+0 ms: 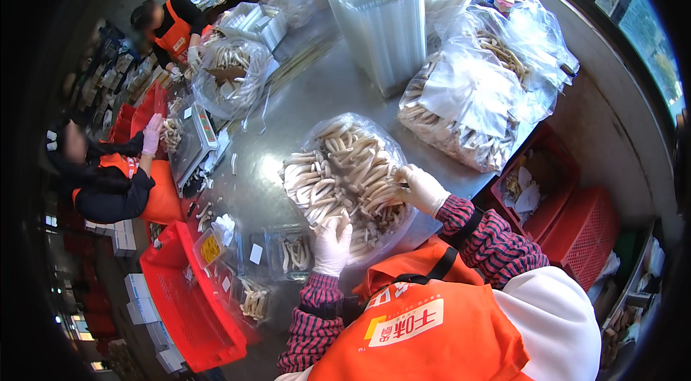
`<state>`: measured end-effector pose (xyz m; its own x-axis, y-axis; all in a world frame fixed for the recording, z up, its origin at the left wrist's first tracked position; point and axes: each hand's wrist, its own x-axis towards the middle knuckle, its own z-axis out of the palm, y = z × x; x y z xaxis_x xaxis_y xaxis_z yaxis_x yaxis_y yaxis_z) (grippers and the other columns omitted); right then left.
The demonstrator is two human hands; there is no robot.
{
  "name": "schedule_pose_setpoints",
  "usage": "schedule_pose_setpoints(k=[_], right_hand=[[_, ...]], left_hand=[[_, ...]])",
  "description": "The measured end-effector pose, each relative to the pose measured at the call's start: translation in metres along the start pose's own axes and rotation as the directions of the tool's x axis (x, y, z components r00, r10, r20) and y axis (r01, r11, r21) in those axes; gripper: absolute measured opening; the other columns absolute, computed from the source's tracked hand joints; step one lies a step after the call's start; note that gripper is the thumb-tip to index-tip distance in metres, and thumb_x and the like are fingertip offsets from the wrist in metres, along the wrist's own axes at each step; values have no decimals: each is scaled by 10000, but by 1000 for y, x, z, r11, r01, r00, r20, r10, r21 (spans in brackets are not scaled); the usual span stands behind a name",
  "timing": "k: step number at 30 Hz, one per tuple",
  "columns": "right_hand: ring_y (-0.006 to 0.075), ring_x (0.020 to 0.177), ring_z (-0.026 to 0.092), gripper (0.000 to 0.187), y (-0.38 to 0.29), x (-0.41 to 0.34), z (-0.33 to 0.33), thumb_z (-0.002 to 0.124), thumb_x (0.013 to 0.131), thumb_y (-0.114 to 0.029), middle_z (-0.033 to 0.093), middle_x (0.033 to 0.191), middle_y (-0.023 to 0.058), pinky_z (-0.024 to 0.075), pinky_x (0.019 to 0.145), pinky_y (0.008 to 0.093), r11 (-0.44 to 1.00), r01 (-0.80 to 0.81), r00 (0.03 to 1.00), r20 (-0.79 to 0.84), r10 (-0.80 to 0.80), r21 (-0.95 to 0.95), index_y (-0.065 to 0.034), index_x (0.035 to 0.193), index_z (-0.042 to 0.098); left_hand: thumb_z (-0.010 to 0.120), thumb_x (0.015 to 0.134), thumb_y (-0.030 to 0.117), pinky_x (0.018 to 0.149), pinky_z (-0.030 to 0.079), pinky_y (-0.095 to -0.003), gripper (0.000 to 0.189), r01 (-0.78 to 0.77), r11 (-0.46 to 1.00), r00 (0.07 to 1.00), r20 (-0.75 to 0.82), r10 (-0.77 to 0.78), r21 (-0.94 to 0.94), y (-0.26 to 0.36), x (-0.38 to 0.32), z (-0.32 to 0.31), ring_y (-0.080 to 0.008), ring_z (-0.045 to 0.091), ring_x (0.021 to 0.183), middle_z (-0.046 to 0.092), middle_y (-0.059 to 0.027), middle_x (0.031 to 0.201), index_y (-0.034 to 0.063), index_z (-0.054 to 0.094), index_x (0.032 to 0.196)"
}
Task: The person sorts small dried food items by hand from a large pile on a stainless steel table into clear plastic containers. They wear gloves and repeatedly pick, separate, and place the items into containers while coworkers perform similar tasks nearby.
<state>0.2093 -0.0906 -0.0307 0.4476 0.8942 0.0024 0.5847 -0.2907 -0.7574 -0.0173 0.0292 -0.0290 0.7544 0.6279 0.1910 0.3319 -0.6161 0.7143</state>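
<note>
An open clear plastic bag [397, 146] packed with pale long-stemmed mushrooms [356, 149] lies on the metal table before me. My left hand [332, 245], in a white glove, is at the near left edge of the pile with its fingertips close together. Whether a mushroom is between them cannot be made out. At the right side of the same pile, my gloved right hand [424, 190] pinches a small dark object [404, 185], most of it hidden by the fingers. Left of my left hand, a clear plastic tray [295, 253] holds several mushrooms.
Stacked clear trays [383, 30] and a large mushroom bag [464, 106] stand behind. Red crates [189, 300] flank the table's left edge. A weighing scale [194, 138] sits near one co-worker [124, 181]; another person [175, 30] is farther back, by another mushroom bag [232, 79].
</note>
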Motion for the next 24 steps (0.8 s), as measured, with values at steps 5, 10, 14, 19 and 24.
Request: schedule_pose_setpoints(k=[5, 10, 14, 19, 24], right_hand=[[349, 856, 573, 307, -8, -5, -2, 693, 716, -186, 589, 884, 165, 452, 777, 381, 986, 42, 999, -27, -38, 160, -75, 974, 570], [322, 950, 548, 308, -6, -4, -4, 674, 726, -137, 570, 1009, 142, 447, 802, 362, 994, 44, 999, 6, -45, 104, -104, 1018, 583], [303, 1032, 513, 306, -3, 1, 0, 658, 727, -78, 544, 1064, 129, 440, 836, 346, 913, 386, 922, -21, -386, 131, -100, 1024, 586], [295, 984, 543, 267, 1, 12, 5, 667, 712, -75, 560, 1051, 138, 450, 822, 340, 905, 424, 904, 46, -426, 49, -68, 972, 602], [234, 928, 574, 306, 5, 22, -3, 648, 789, -155, 614, 991, 129, 440, 838, 325, 925, 168, 943, 218, -251, 341, -40, 1068, 601]], left_hand=[[592, 824, 82, 671, 451, -301, 125, 34, 999, 999, 10, -34, -32, -7, -2, 4, -206, 564, 727, 579, -104, 795, -13, 560, 898], [603, 792, 89, 667, 450, -346, 118, 50, 998, 998, -47, -51, -29, -5, 0, 5, -254, 573, 717, 583, -126, 770, 3, 577, 869], [615, 771, 90, 671, 449, -371, 122, 61, 997, 992, -103, -66, -49, -2, -1, 5, -284, 573, 714, 578, -142, 753, 5, 590, 855], [625, 815, 123, 584, 443, -295, 153, 99, 995, 995, -14, -99, -12, -7, -5, 2, -158, 541, 618, 575, -65, 670, 10, 592, 912], [626, 850, 189, 475, 394, -233, 158, 262, 944, 965, 51, -257, -201, -5, -8, -2, -67, 488, 506, 555, 5, 598, 37, 604, 889]])
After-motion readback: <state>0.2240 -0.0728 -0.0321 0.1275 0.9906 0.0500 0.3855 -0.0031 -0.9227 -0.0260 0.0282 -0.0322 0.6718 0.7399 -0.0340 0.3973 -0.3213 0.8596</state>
